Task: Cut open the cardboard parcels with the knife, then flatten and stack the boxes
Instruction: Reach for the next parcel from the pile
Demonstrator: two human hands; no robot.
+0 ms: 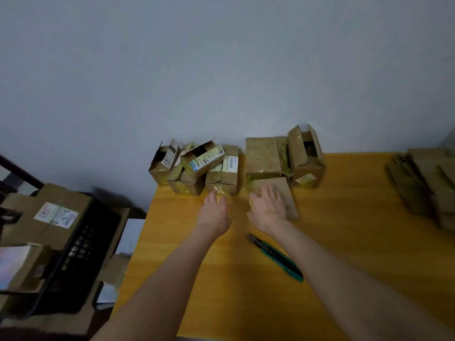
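Several small cardboard parcels stand against the wall at the back of the yellow table [344, 217]. My left hand [214, 210] reaches toward a taped parcel [225, 173] with a barcode label, fingertips at its front face, holding nothing. My right hand [268, 205] lies spread over a low flat parcel [285, 193] in front of a taller sealed box [263, 156]. An opened box [306, 158] with raised flaps stands to the right. The teal utility knife [275, 257] lies on the table beside my right forearm, untouched.
A pile of flattened cardboard [426, 183] sits at the table's right edge. More opened boxes [187, 163] cluster at the back left corner. Left of the table, a black crate [73, 254] holds larger cardboard boxes [46, 212]. A grey wall backs the table.
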